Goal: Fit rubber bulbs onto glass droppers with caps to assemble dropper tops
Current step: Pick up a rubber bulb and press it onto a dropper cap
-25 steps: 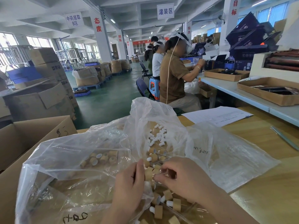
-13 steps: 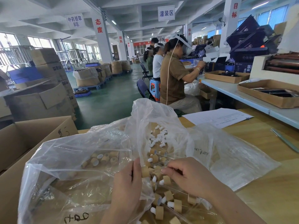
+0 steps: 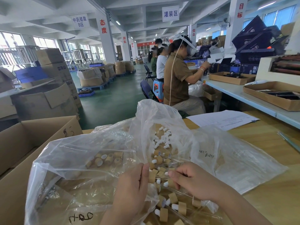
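Note:
Over an open clear plastic bag [image 3: 235, 161], my left hand [image 3: 133, 187] pinches a tan cap [image 3: 152, 176] between thumb and fingers. My right hand [image 3: 193, 181] faces it and grips the end of a thin glass dropper tube [image 3: 161, 176] that reaches into the cap. Below the hands lie several assembled dropper tops [image 3: 168, 207] with tan caps and white bulbs. Loose white rubber bulbs [image 3: 162, 140] are heaped farther back in the bag. A second bag on the left holds bare tan caps [image 3: 105, 159].
An open cardboard box [image 3: 24, 143] stands at the left under the bags. A paper sheet [image 3: 222, 119] lies on the wooden table [image 3: 276, 192], with glass tubes [image 3: 289, 142] at the right edge. Seated workers [image 3: 177, 82] are at the bench ahead.
Both hands stay over the pile. My right fingers have shifted slightly right, away from the cap in my left hand, and the glass tube now shows between them.

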Demonstrator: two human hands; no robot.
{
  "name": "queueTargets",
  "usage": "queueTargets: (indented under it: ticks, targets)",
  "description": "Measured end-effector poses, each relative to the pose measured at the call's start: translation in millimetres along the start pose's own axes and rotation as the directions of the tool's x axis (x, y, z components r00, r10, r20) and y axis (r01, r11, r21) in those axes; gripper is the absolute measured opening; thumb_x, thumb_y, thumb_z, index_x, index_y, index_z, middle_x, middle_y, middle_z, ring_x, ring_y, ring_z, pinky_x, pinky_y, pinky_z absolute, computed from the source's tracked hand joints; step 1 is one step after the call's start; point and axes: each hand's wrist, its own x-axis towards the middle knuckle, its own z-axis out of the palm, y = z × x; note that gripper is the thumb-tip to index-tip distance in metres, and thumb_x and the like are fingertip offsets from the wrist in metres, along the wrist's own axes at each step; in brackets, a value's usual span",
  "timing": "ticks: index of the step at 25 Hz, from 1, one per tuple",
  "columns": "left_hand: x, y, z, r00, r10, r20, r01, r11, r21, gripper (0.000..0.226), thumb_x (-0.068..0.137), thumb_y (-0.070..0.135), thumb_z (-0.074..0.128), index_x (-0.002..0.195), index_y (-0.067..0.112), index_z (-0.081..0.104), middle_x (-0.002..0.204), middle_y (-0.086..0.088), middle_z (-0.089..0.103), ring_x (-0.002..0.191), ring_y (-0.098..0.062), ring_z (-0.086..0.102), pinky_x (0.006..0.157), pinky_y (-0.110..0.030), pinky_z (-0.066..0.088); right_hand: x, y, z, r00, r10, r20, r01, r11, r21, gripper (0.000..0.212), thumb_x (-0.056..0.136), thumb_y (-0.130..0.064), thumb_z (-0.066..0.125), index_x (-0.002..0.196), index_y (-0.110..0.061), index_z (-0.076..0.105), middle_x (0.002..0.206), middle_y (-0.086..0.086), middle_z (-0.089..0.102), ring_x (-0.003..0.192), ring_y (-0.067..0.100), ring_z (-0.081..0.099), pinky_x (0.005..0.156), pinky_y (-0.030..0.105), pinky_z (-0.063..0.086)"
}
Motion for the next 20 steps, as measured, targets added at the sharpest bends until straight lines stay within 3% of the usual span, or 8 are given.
queueTargets:
  ticks: [3,7,12,16,20]
  targets:
    - [-0.5,2.4,0.0,0.999,0.039,-0.004,-0.039,0.999,0.017,0.054,0.095,0.055,0.030,0.060,0.016,0.041,0.049,-0.006,0.049,0.045,-0.023,0.049,0.047,-0.045,0.041,-1.4,-0.9,-3.7,0.995,0.057,0.085,-0.066,0.991,0.113,0.050,0.097,-0.047,0.045,0.053,-0.030,0.061,0.038,-0.007,0.034,0.035,0.010,0.027,0.044,0.019,0.031]
    - [0.2,5.3,0.0,0.996,0.087,-0.036,-0.086,0.996,0.022,0.042,0.093,0.052,0.029,0.059,0.028,0.034,0.046,-0.001,0.041,0.042,-0.022,0.045,0.042,-0.041,0.037,-0.7,3.1,-4.3,0.989,0.085,0.121,-0.109,0.973,0.205,0.050,0.097,-0.047,0.046,0.054,-0.026,0.060,0.039,-0.004,0.036,0.036,0.013,0.028,0.048,0.026,0.029]
    - [-0.5,5.6,3.1,0.999,0.053,-0.013,-0.052,0.998,0.018,0.046,0.092,0.052,0.028,0.060,0.022,0.041,0.050,-0.005,0.053,0.046,-0.022,0.051,0.046,-0.042,0.042,3.7,6.4,-5.4,0.997,0.018,-0.079,-0.016,1.000,0.025,0.040,0.095,-0.045,0.053,0.061,-0.027,0.066,0.042,-0.012,0.043,0.039,0.003,0.036,0.049,0.014,0.033]
    - [0.5,3.9,3.9,0.998,0.032,0.049,-0.035,0.998,0.055,0.044,0.088,0.053,0.033,0.068,0.019,0.053,0.053,0.001,0.053,0.054,-0.020,0.051,0.048,-0.029,0.037,6.3,14.0,-10.9,0.964,-0.049,-0.260,0.021,0.994,-0.110,0.018,0.089,-0.041,0.063,0.074,-0.034,0.068,0.069,-0.018,0.064,0.062,-0.001,0.057,0.060,0.013,0.045]
    - [5.8,-2.1,0.3,0.997,-0.072,-0.009,0.073,0.996,0.055,0.031,0.094,0.033,0.046,0.064,0.024,0.047,0.050,0.002,0.049,0.044,-0.014,0.043,0.043,-0.025,0.032,5.6,17.6,-11.1,0.965,-0.082,-0.249,0.038,0.983,-0.177,0.015,0.088,-0.039,0.065,0.073,-0.043,0.065,0.081,-0.026,0.065,0.078,-0.008,0.059,0.069,0.007,0.043]
